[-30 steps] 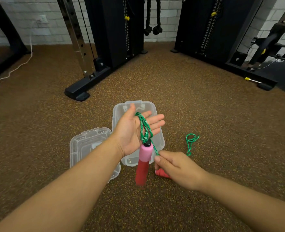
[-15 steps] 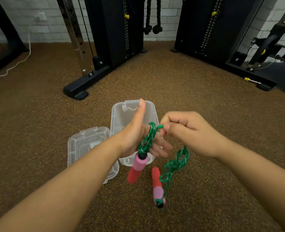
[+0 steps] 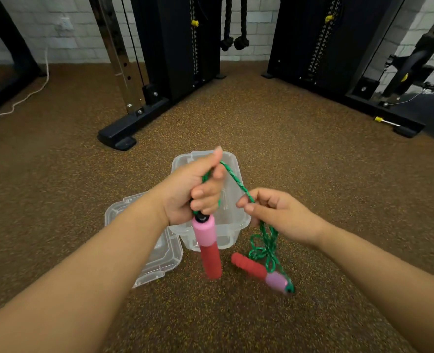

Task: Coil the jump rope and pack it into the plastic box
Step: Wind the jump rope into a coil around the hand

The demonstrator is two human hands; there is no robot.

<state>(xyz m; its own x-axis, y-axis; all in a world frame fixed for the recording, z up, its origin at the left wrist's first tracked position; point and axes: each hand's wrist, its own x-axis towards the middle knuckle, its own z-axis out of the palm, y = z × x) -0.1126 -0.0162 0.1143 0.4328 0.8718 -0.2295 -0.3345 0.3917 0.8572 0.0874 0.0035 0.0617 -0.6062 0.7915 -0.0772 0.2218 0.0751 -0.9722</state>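
My left hand [image 3: 195, 192] is closed around coils of the green jump rope [image 3: 236, 179], held over the clear plastic box [image 3: 243, 220]. One pink-and-red handle [image 3: 208, 248] hangs straight down from that fist. The rope runs from the fist to my right hand [image 3: 279, 215], which pinches it between thumb and fingers. Below the right hand several loose loops dangle, ending in the second handle [image 3: 261, 272], which lies slanted at floor level. The box stands open on the floor; most of its inside is hidden behind my left hand.
The box's clear lid [image 3: 159, 261] lies on the brown speckled floor, left of the box. Black gym machine frames [image 3: 134, 128] stand behind, with another base [image 3: 399, 123] at the right. A white cable [image 3: 19, 103] trails along the floor at far left.
My left hand has closed from flat palm into a fist around the coils. My right hand carried the rope up over it, then down to the right; the second handle lifted, then dropped back low.
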